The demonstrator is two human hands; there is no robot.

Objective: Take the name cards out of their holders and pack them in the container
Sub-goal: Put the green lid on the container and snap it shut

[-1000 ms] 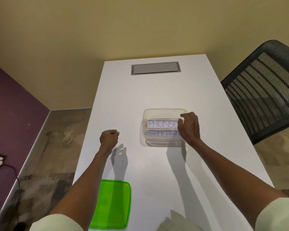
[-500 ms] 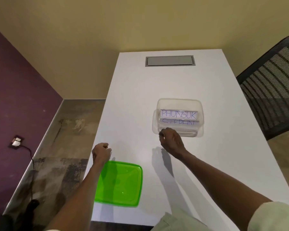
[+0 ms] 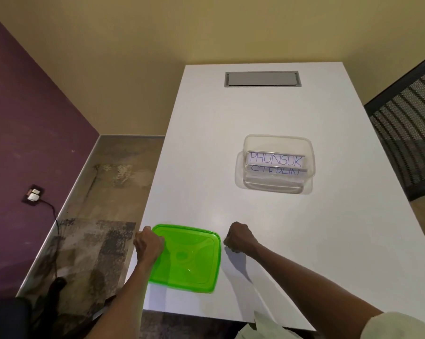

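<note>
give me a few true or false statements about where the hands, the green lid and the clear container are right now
1. The green lid lies flat on the white table, near the edge closest to the person. True.
2. The clear container is closed with the lid. False: it stands open, farther up the table, apart from the lid.
3. Name cards are inside the container, the top one reading PHUNSUK. True.
4. The right hand is inside the container. False: it is curled just right of the lid, well short of the container.
5. The left hand is at the lid's left edge. True.
</note>
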